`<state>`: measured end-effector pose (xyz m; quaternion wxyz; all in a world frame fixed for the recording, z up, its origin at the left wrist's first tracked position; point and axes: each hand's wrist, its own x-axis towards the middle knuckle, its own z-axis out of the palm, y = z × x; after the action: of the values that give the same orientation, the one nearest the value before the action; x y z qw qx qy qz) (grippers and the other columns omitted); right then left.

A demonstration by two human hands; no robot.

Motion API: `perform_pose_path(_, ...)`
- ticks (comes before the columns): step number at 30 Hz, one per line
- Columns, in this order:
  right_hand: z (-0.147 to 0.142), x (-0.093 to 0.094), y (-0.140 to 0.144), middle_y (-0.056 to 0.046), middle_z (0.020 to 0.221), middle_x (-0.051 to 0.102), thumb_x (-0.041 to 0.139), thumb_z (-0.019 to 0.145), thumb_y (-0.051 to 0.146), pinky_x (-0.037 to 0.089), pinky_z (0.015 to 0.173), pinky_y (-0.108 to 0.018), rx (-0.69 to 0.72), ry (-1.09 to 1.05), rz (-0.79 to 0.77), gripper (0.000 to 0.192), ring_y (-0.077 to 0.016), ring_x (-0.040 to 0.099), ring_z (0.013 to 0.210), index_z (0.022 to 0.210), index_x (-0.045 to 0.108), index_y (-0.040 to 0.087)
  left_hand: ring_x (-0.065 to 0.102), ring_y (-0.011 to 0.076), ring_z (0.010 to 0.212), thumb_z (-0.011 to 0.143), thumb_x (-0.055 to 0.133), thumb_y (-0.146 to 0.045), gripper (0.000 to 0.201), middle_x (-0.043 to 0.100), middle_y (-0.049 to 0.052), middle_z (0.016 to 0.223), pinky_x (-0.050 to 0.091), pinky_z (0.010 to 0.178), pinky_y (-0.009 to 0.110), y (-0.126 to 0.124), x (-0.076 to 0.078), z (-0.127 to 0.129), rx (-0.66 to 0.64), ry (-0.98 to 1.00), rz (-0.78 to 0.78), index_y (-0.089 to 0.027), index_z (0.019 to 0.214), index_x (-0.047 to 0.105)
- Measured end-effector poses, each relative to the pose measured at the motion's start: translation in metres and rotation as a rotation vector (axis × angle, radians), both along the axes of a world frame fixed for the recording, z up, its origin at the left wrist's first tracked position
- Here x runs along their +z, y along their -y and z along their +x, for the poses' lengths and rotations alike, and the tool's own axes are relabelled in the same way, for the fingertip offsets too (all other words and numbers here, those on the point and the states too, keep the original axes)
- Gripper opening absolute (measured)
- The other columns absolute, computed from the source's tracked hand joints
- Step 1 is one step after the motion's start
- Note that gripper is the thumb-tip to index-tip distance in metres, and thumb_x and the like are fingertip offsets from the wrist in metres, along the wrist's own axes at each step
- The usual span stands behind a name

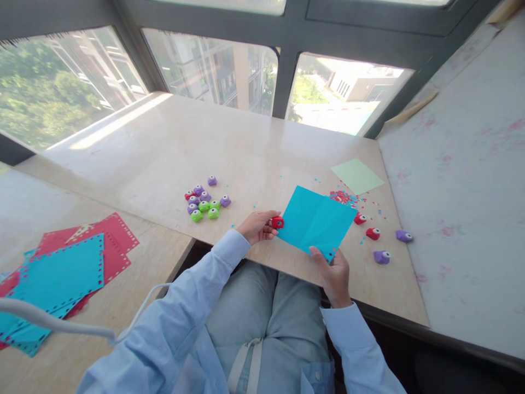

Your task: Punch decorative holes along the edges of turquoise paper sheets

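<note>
Blue paper sheet (315, 220) creased, flat; red punch (278, 222) at corner.

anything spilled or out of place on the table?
Yes: tiny paper punch-outs lie scattered on the table right of the blue sheet, thickest beside the green sheet. Nothing looks damaged.

1. We are seeing a plain turquoise paper sheet (315, 220) meeting a red punch (278, 222).
2. We are noticing purple, green and red punches (204, 201) clustering.
3. We are viewing a pale green sheet (357, 175).
4. We are spotting red and turquoise sheets (77, 262) showing dotted, hole-punched borders.
</note>
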<state>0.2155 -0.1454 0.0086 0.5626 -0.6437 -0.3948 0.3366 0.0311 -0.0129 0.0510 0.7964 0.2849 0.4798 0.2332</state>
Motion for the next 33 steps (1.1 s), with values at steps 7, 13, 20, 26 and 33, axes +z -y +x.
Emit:
perform_pose_path(7, -0.005, 0.001, -0.006, -0.006, 0.068, 0.075, 0.077, 0.075, 0.049, 0.060, 0.057, -0.036, -0.054, -0.179, -0.026, 0.035, -0.0237, 0.072, 0.058, 0.083, 0.067, 0.016, 0.060, 0.0098, 0.047, 0.093, 0.057, -0.025, 0.022, 0.065, 0.003, 0.061, 0.049, 0.045, 0.020, 0.007, -0.007, 0.000, -0.045, 0.067, 0.023, -0.011, 0.076, 0.062)
perform_pose_path(13, -0.001, -0.006, -0.008, -0.006, 0.067, 0.075, 0.079, 0.074, 0.044, 0.060, 0.054, -0.033, -0.073, -0.239, 0.004, 0.032, -0.0234, 0.072, 0.058, 0.082, 0.068, 0.015, 0.064, 0.0117, 0.052, 0.090, 0.062, -0.029, 0.021, 0.067, 0.005, 0.066, 0.052, 0.050, 0.021, 0.010, -0.005, -0.001, -0.035, 0.088, -0.007, -0.011, 0.079, 0.065)
perform_pose_path(20, -0.002, -0.007, -0.009, -0.005, 0.065, 0.074, 0.078, 0.075, 0.043, 0.061, 0.054, -0.032, -0.071, -0.224, -0.008, 0.030, -0.0212, 0.071, 0.055, 0.080, 0.068, 0.015, 0.063, 0.0115, 0.051, 0.086, 0.068, -0.033, 0.025, 0.066, 0.005, 0.067, 0.051, 0.050, 0.022, 0.012, -0.008, 0.001, -0.058, 0.129, -0.008, -0.010, 0.077, 0.065)
perform_pose_path(26, -0.002, -0.006, -0.010, -0.003, 0.062, 0.072, 0.078, 0.075, 0.045, 0.060, 0.053, -0.032, -0.086, -0.229, -0.024, 0.033, -0.0213, 0.070, 0.054, 0.081, 0.066, 0.016, 0.063, 0.0118, 0.053, 0.087, 0.066, -0.032, 0.024, 0.065, 0.006, 0.064, 0.051, 0.053, 0.022, 0.016, -0.006, -0.003, -0.106, 0.142, -0.009, -0.009, 0.078, 0.067)
perform_pose_path(33, -0.002, -0.001, -0.009, -0.001, 0.060, 0.070, 0.077, 0.073, 0.050, 0.059, 0.053, -0.033, -0.061, -0.196, -0.073, 0.039, -0.0208, 0.068, 0.050, 0.085, 0.061, 0.016, 0.062, 0.0122, 0.053, 0.087, 0.058, -0.017, 0.017, 0.066, 0.007, 0.062, 0.051, 0.054, 0.023, 0.018, -0.008, -0.007, -0.100, 0.130, -0.010, -0.007, 0.078, 0.068)
